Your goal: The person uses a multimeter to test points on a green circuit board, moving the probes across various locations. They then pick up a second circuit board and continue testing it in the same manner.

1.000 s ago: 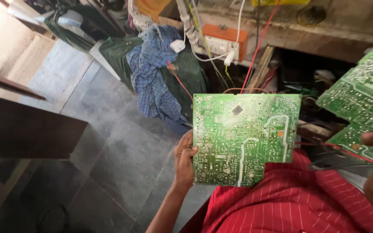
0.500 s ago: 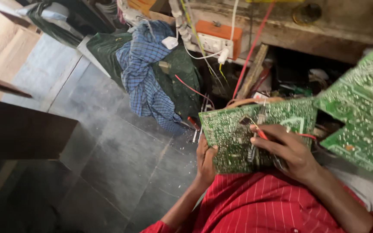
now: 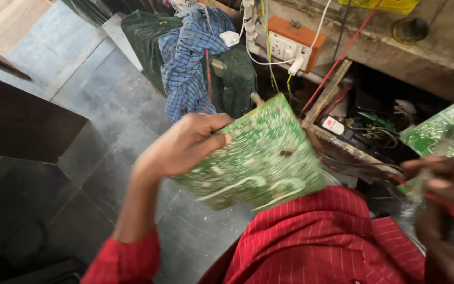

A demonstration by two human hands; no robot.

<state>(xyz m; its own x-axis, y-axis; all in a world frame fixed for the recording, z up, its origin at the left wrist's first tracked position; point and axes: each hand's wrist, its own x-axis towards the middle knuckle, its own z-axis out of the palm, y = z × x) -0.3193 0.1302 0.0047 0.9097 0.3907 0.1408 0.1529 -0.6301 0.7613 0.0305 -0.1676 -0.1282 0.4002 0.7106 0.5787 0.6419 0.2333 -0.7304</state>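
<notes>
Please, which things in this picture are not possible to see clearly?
Head view:
- Right hand: motion blur; what it holds cannot be told.
- Second circuit board: cut by the right edge.
- Green circuit board in the left hand: blurred, its traces unreadable.
- Parts under the bench: too dark.

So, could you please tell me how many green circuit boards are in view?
2: one circuit board held by the left hand, another board at the right edge behind the blurred right hand. Others may be hidden.

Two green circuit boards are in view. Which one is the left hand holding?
The left hand holds the big centre board, tilted, solder side up, over the red-clad lap. The other board sits at the right edge, behind the blurred right hand.
</notes>
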